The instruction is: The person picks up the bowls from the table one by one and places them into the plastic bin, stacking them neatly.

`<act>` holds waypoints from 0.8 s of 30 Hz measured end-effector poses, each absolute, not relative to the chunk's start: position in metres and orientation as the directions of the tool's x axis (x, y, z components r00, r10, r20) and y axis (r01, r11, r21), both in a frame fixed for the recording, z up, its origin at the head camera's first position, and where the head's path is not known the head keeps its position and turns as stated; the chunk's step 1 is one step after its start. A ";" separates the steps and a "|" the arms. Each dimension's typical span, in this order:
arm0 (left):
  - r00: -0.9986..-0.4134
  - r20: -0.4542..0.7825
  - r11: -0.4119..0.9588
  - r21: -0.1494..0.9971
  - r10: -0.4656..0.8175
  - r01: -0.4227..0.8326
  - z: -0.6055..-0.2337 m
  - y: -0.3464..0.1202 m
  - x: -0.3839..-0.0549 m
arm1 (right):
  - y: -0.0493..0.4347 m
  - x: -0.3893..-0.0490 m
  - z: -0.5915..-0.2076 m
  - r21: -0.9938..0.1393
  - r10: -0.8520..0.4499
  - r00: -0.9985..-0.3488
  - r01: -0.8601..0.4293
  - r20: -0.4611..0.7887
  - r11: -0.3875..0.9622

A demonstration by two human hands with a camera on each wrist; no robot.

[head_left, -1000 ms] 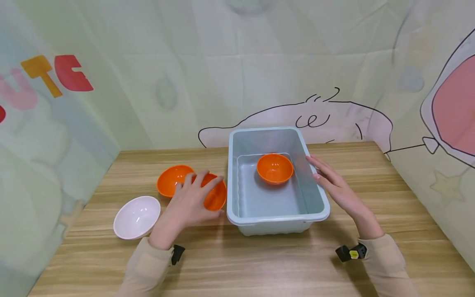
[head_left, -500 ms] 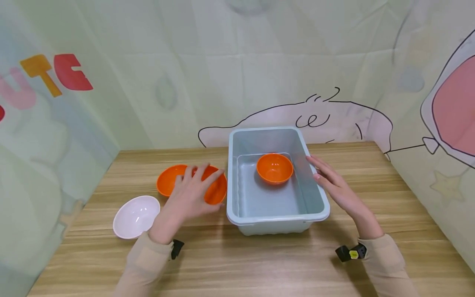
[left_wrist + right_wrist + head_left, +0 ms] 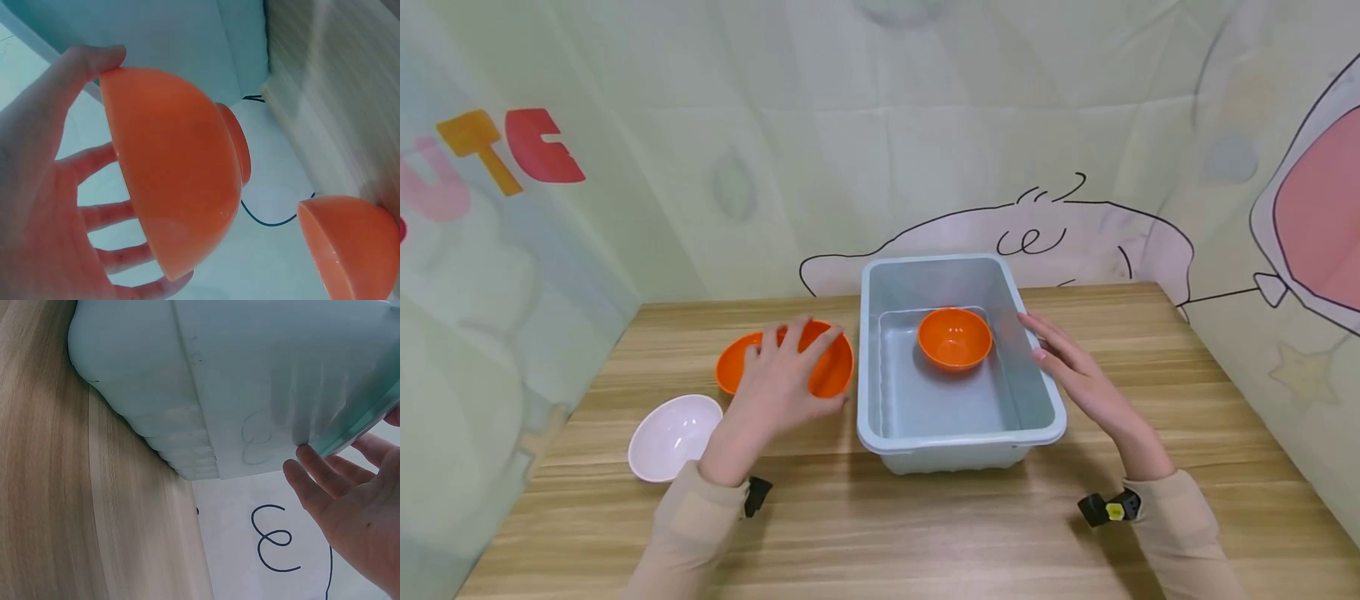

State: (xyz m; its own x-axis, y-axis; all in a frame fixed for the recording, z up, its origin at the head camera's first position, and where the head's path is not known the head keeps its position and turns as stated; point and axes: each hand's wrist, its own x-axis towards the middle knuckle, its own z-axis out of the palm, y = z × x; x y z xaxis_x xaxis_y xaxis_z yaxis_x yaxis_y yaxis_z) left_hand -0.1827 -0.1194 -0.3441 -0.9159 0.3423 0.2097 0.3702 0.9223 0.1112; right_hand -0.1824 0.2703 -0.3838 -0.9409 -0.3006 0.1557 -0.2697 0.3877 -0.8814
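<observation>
My left hand [image 3: 782,383] holds an orange bowl [image 3: 837,367] by its rim, left of a pale blue plastic bin [image 3: 955,457]. In the left wrist view, the thumb hooks one edge of this tilted bowl [image 3: 175,169] while the spread fingers span the rim to the opposite edge. A second orange bowl [image 3: 731,368] sits on the table, partly hidden behind that hand. Another orange bowl [image 3: 955,340] stands upright inside the bin. On the bin's right rim rests my right hand [image 3: 1090,387], fingers extended and fingertips touching the rim.
Nearest the left sleeve, a white bowl [image 3: 673,437] lies on the wood-grain table [image 3: 925,542]. A printed cloth backdrop [image 3: 760,167] rises behind the table's rear edge and along both sides.
The left hand has moved up and slightly away from me, lifting the orange bowl from the table. The right hand and the bin stay in place.
</observation>
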 end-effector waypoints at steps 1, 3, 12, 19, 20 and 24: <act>-0.918 0.212 0.924 0.119 0.334 0.363 -0.343 -0.119 -0.183 | 0.270 -0.183 -0.384 -0.881 -0.300 -0.941 -0.270 0.157 0.387; -0.922 0.220 0.926 0.137 0.319 0.353 -0.341 -0.119 -0.184 | 0.271 -0.183 -0.384 -0.882 -0.298 -0.942 -0.269 0.156 0.386; -0.919 0.257 0.926 0.154 0.298 0.343 -0.334 -0.117 -0.187 | 0.271 -0.184 -0.385 -0.890 -0.293 -0.945 -0.254 0.145 0.378; -0.922 0.263 0.926 0.173 0.284 0.334 -0.332 -0.117 -0.188 | 0.270 -0.183 -0.384 -0.889 -0.301 -0.943 -0.255 0.142 0.379; -0.922 0.264 0.926 0.177 0.282 0.334 -0.332 -0.117 -0.188 | 0.270 -0.183 -0.383 -0.889 -0.302 -0.943 -0.255 0.142 0.379; -0.922 0.271 0.924 0.189 0.276 0.332 -0.331 -0.116 -0.189 | 0.270 -0.182 -0.383 -0.889 -0.302 -0.943 -0.255 0.142 0.380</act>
